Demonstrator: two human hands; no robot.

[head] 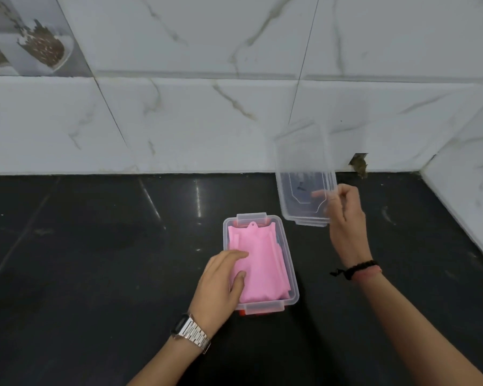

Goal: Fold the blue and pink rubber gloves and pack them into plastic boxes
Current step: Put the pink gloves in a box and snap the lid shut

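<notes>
A folded pink rubber glove [261, 260] lies inside a clear plastic box [292, 274] on the black counter, with a red clip showing under the box's near end. My left hand [223, 280] rests flat on the glove's left side, fingers spread over the box rim. My right hand [346, 218] holds a clear plastic lid [304, 174] by its near right corner, lifted and tilted above the counter behind and to the right of the box. No blue glove is in view.
The black counter [95, 274] meets a white marble-tiled wall [207, 121] at the back and another wall at the right. A small dark hole [359, 162] sits in the wall base near the lid. A decorated tile [25, 37] is at the upper left.
</notes>
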